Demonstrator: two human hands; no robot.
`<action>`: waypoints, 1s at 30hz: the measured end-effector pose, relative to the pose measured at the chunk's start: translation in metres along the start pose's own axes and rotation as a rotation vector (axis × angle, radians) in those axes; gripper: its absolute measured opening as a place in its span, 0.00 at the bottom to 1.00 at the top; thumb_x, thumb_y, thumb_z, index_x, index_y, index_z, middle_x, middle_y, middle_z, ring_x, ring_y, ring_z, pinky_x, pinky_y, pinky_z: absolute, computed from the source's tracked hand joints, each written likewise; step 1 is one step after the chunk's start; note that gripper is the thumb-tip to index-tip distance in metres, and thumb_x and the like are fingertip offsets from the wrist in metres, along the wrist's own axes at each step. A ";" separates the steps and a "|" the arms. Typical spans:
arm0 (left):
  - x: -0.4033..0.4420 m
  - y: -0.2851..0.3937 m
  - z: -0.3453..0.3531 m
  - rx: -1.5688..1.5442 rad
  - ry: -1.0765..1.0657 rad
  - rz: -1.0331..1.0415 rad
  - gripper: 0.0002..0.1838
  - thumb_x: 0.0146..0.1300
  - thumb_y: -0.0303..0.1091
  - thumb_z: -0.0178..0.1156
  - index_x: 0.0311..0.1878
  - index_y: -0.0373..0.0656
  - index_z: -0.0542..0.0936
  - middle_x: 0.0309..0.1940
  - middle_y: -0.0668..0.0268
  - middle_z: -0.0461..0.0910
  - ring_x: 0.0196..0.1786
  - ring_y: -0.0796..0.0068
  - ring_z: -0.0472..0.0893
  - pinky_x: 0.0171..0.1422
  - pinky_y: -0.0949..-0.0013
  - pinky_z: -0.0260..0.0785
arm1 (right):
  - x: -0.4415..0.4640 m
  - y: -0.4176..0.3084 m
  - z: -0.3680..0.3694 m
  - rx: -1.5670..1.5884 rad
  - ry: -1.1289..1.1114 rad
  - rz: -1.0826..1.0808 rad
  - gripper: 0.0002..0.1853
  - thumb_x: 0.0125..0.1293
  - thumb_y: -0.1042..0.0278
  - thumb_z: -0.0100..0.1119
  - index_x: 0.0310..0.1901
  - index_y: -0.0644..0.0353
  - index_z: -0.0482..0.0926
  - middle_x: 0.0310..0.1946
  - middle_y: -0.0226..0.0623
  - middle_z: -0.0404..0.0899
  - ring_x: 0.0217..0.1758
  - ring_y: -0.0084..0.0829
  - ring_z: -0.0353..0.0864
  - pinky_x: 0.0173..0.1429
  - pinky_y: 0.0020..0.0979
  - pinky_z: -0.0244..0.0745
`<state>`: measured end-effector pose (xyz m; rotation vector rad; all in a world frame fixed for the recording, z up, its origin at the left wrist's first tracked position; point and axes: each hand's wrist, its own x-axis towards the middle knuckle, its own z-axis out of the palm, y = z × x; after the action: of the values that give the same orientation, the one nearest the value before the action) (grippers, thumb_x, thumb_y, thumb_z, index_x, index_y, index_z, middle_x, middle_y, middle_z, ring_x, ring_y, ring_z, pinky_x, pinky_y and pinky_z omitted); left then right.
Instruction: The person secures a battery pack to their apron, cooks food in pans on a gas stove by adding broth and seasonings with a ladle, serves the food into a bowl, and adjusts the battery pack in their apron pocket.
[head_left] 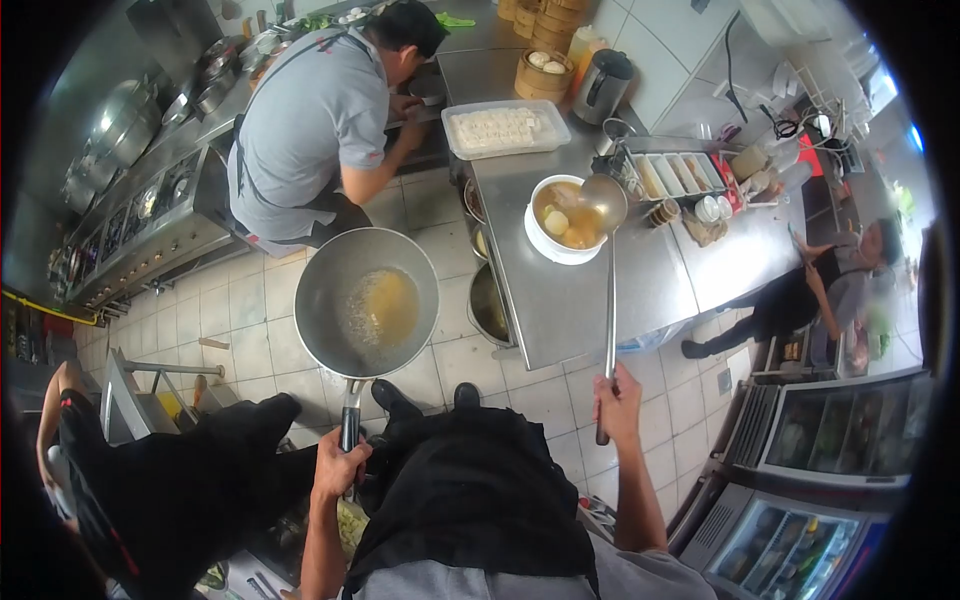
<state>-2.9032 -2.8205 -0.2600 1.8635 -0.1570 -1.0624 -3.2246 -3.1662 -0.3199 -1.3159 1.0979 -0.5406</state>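
One pan (325, 300) in left hand (341, 460); ladle (606, 200), right hand (619, 402); red sleeve logo (376, 158), perhaps.

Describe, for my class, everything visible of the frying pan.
The frying pan is round and deep with sloping walls, grey inside and metallic-looking. A metal neck joins it to a black handle, gripped by the left hand. Held roughly level above the tiled floor, it contains a shallow pool of yellowish liquid with pale bubbles or bits.
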 end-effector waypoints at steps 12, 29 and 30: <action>-0.009 -0.059 -0.023 -0.184 0.072 -0.052 0.09 0.60 0.31 0.67 0.41 0.39 0.78 0.19 0.69 0.76 0.17 0.78 0.75 0.21 0.70 0.67 | 0.018 0.119 -0.003 -0.858 0.068 -0.458 0.09 0.61 0.73 0.58 0.41 0.66 0.73 0.30 0.53 0.79 0.32 0.59 0.80 0.38 0.53 0.73; 0.025 -0.013 -0.179 -0.426 0.380 -0.054 0.07 0.61 0.31 0.63 0.35 0.39 0.75 0.15 0.68 0.75 0.16 0.77 0.76 0.21 0.70 0.67 | 0.126 -0.065 0.414 -0.710 -0.832 -0.852 0.11 0.59 0.70 0.63 0.29 0.60 0.68 0.14 0.41 0.69 0.17 0.50 0.74 0.27 0.46 0.70; 0.034 -0.011 -0.196 -0.427 0.418 -0.027 0.07 0.61 0.30 0.63 0.34 0.39 0.75 0.15 0.68 0.74 0.16 0.78 0.75 0.21 0.70 0.66 | 0.123 -0.076 0.443 -0.709 -0.836 -0.860 0.11 0.59 0.70 0.63 0.29 0.60 0.68 0.14 0.41 0.69 0.17 0.50 0.74 0.27 0.46 0.70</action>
<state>-2.7441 -2.7006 -0.2558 1.6510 0.3176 -0.6387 -2.7682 -3.0711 -0.3389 -2.3550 -0.0592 -0.1292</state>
